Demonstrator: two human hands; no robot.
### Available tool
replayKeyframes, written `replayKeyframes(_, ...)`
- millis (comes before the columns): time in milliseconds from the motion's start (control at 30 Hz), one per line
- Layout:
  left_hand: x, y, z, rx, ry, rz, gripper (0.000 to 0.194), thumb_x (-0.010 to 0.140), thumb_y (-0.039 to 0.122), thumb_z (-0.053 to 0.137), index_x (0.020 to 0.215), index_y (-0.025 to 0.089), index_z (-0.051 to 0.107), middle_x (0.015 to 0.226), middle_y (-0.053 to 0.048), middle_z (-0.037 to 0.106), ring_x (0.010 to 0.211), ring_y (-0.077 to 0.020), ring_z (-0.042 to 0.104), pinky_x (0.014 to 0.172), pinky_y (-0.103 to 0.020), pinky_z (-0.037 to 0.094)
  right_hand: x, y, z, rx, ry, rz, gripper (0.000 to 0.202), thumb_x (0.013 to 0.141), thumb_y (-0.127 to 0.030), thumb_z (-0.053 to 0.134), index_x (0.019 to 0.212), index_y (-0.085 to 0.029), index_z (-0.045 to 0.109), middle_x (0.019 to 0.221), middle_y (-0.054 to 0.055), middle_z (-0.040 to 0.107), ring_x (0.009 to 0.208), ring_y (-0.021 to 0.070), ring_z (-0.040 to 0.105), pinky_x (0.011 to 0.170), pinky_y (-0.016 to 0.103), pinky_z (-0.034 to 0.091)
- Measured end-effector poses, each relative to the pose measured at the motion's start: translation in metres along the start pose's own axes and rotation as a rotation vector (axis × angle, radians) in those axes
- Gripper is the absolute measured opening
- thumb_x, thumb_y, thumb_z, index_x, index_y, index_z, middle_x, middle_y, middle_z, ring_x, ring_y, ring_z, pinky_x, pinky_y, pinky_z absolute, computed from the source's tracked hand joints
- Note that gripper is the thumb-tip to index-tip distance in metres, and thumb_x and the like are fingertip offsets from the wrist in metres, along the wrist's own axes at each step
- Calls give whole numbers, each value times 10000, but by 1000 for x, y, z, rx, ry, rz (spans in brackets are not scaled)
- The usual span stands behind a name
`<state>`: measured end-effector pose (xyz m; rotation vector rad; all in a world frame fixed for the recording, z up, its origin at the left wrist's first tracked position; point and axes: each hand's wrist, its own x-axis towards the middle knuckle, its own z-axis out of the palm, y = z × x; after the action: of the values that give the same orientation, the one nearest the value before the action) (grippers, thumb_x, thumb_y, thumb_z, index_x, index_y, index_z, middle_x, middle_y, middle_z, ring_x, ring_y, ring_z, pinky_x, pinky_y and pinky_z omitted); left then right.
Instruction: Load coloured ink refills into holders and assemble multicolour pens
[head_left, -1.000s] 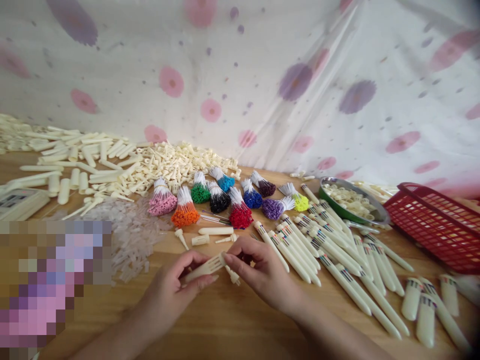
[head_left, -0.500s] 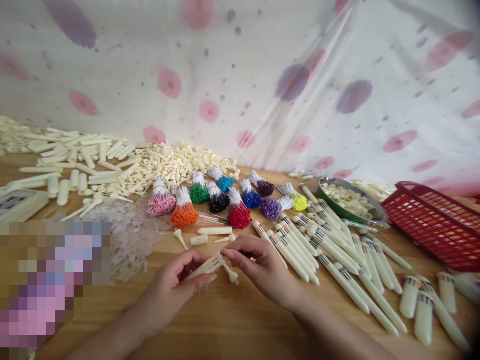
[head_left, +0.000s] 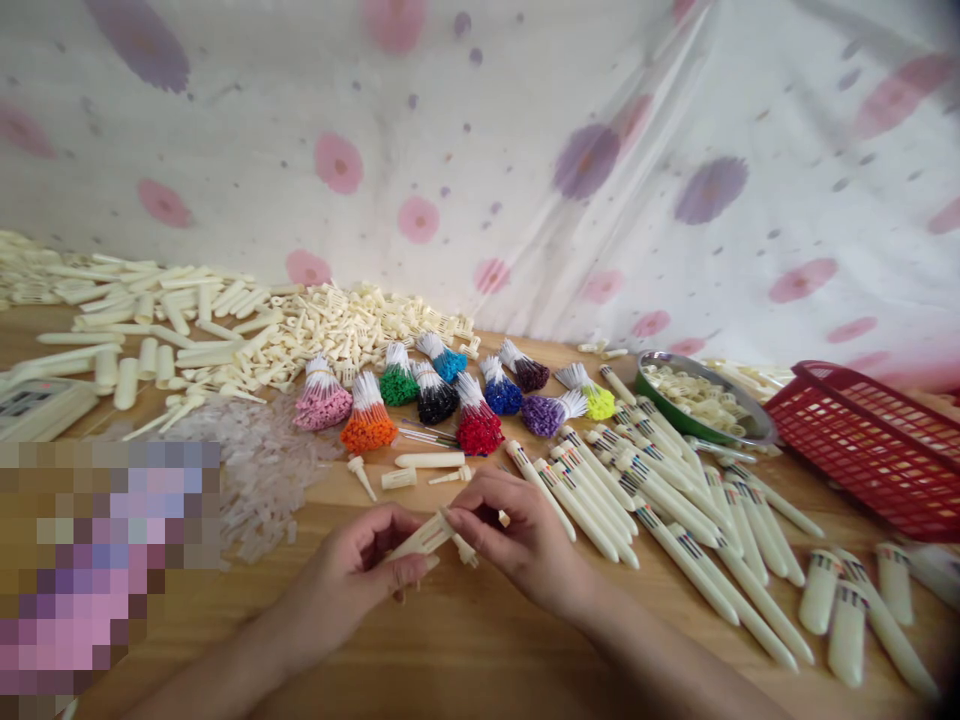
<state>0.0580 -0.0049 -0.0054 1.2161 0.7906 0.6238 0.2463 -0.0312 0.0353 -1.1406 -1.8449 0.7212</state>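
A cream plastic pen barrel (head_left: 426, 538) with long slots is tilted between my hands, low in the middle of the view. My left hand (head_left: 367, 560) is closed round its lower end, thumb along the side. At its upper right end, my right hand (head_left: 510, 535) pinches with thumb and fingertips; whether a small part is also in that pinch is hidden. Just under those fingers shows a cream pronged piece (head_left: 466, 552), and I cannot tell if it is held or lying on the table. Beyond my hands lie a pointed cream part (head_left: 361, 478) and a smooth cream tube (head_left: 430, 460).
Coloured refill bundles, one of them red (head_left: 480, 425), stand behind my hands. Rows of multicolour pens (head_left: 592, 500) lie to the right, near a green-sided bowl (head_left: 643, 375) and a red basket (head_left: 862, 440). Clear sleeves (head_left: 262, 480) and cream parts (head_left: 360, 325) are heaped left.
The barrel has turned in my fingers: its slots now face me where printed marks showed before. My right fingertips remain at its upper end, and both hands have barely shifted.
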Motion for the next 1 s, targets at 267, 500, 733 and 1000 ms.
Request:
replayKeyframes(267,-3,3,-1,-87,-56,-69,285,649,400,732,757,167,609,623,36,576,545,-87,513,509,-210,422,3,6,-8,50,-117,-4,228,876,-290,514,723,-146,603,636,5,558,591,92,494,569,199,398)
replayKeyframes(500,-7,13,2,-145,-74,-196,355,577,406,778,737,142,604,656,14,632,525,-75,524,498,-210,419,7,3,-29,-2,-375,-210,178,908,-184,451,922,-126,619,788,64,640,715,108,566,669,213,441)
replayKeyframes(733,-5,11,4,-175,-115,-250,358,564,407,786,714,144,594,651,20,639,517,-73,533,490,-212,428,7,3,-40,-34,-501,-203,231,923,-195,415,1006,-131,621,843,78,648,752,115,576,685,219,452)
replayKeyframes(1000,-8,11,4,-170,-163,-281,381,572,431,777,725,143,579,656,15,641,504,-68,526,495,-212,416,6,0,-40,-101,-522,-240,221,903,-136,435,987,-123,639,853,76,645,755,112,573,676,212,446)
